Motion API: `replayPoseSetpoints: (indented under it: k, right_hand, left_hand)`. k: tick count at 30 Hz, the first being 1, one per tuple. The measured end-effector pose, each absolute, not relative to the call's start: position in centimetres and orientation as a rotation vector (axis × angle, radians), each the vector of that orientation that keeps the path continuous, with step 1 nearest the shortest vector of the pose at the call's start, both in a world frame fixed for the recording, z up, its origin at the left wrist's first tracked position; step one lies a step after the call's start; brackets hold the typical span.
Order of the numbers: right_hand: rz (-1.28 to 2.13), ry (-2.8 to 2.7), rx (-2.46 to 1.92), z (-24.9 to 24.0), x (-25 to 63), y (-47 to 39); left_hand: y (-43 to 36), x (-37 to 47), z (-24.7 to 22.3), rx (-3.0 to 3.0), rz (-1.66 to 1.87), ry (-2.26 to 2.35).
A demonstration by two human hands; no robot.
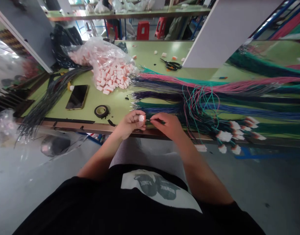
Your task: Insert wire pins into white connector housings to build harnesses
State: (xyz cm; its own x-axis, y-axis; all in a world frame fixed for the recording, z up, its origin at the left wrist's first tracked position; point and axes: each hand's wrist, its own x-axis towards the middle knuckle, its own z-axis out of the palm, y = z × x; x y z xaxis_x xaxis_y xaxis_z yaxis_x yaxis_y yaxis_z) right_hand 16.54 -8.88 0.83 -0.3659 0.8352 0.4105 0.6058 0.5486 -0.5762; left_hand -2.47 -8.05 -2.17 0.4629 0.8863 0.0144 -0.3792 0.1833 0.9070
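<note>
Between the thumb and fingers of my left hand (pixel 129 125) is a small white and orange connector housing (pixel 142 119), held above the front edge of the bench. My right hand (pixel 168 125) pinches a thin wire (pixel 148 120) by its end, close to the housing's right side. Whether the wire's tip is inside the housing, I cannot tell. Just beyond my hands lie bundles of wires (pixel 159 106) in green, blue, black and pink, their metal terminals pointing left. A loose pile of similar housings (pixel 113 77) spills from a clear plastic bag (pixel 103 52).
A phone (pixel 77 97) and a roll of black tape (pixel 101 111) lie on the left. Black-handled scissors (pixel 173 65) rest at the back, beside a white panel (pixel 208 36). Wired connectors (pixel 225 135) hang over the front edge on the right. Dark wires (pixel 50 94) drape off the left.
</note>
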Motion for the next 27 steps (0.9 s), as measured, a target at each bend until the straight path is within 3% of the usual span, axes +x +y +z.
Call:
replayPoseSetpoints:
  k: [27]
  right_hand:
    - [-0.13, -2.166, -1.022, -0.9, 15.3, -8.9]
  left_hand:
    - [-8.8, -1.4, -0.6, 1.026, 0.984, 0.912]
